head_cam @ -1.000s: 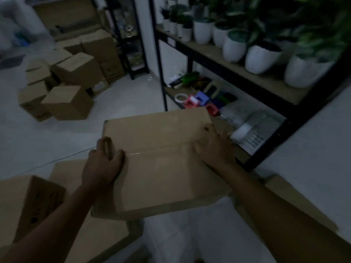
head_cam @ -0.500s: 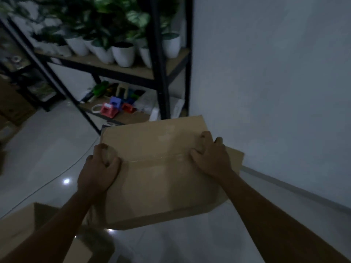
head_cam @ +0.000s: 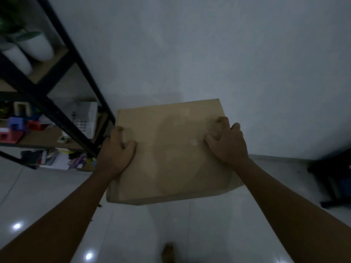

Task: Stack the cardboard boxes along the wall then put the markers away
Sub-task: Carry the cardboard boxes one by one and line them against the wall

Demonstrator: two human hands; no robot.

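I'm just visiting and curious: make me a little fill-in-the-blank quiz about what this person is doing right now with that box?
1. The person grips the cardboard box with ____ hands, the left hand and the right hand.
2. The pots on the upper shelf are ____ in colour.
3. The metal frame of the shelving unit is ____ in colour.
4. Seen from the person, the shelving unit stands to the ____ of the box.

Missing words: both; white; black; left
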